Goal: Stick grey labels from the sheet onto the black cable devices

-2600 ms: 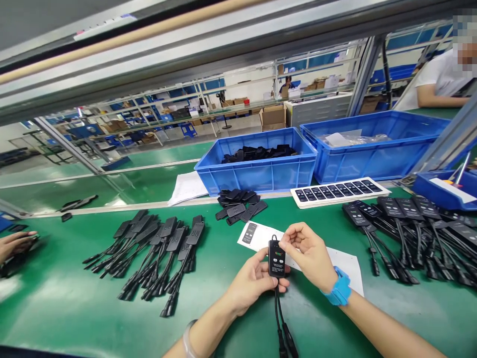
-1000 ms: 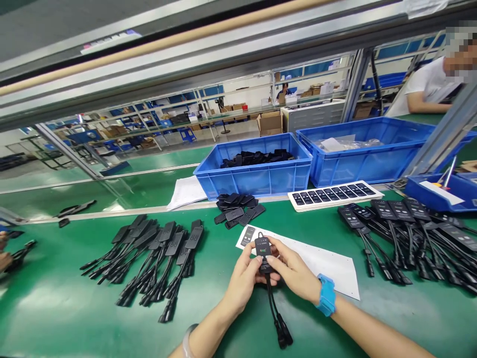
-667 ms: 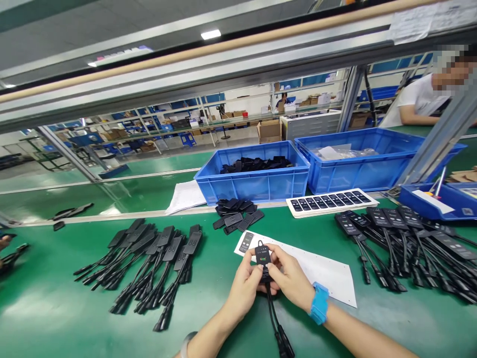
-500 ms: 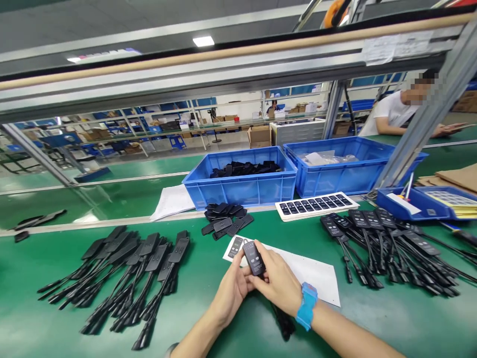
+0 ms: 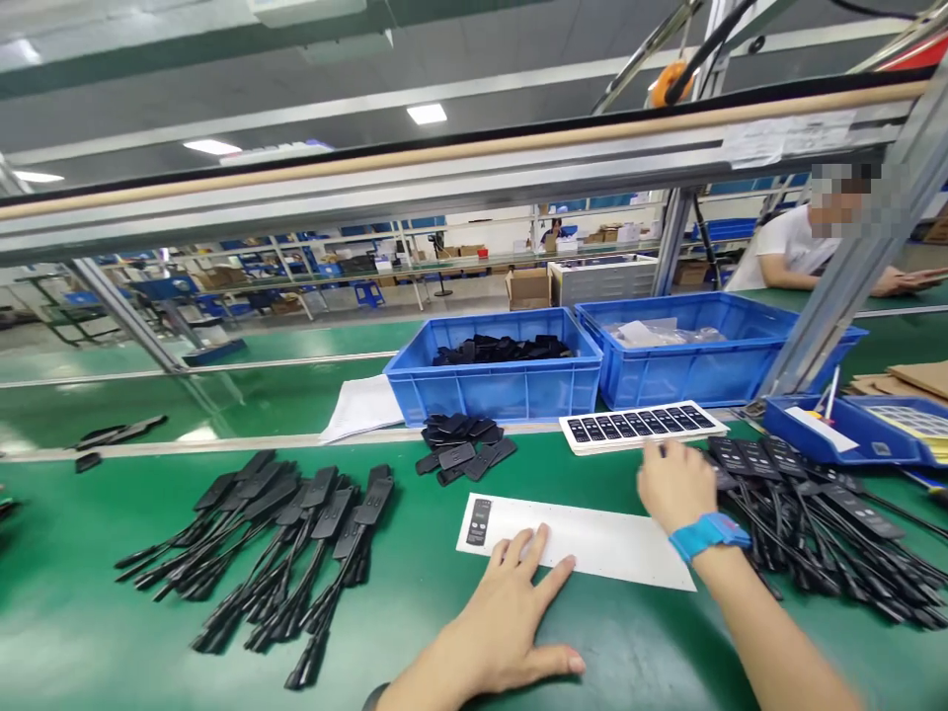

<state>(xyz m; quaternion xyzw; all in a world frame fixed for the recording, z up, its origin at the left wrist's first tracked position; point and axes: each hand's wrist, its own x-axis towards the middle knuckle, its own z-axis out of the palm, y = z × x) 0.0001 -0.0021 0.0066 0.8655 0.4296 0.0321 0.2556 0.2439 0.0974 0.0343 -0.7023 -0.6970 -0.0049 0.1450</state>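
My left hand point(image 5: 511, 612) lies open, fingers spread, over the lower edge of a white label sheet point(image 5: 592, 543). One black label point(image 5: 480, 521) remains visible at the left end of that sheet. Over the left side of a pile of labelled black cable modules point(image 5: 807, 494) is my right hand point(image 5: 677, 486), a blue band at its wrist. Its fingers are curled and turned away, so what they hold, if anything, is hidden. To the left lie several black cable modules point(image 5: 326, 504) with their leads pointing toward me.
Loose black covers point(image 5: 459, 449) lie before a blue bin point(image 5: 504, 385) of black parts. A second blue bin point(image 5: 667, 380) holds plastic bags. A stack of label sheets point(image 5: 644, 427) and a shallow blue tray point(image 5: 844, 434) sit at right. Another person point(image 5: 789, 247) sits beyond the frame post.
The black cable module both hands held is no longer seen between them. My right hand has moved right to the labelled pile; my left hand has opened onto the sheet. The view has tilted up.
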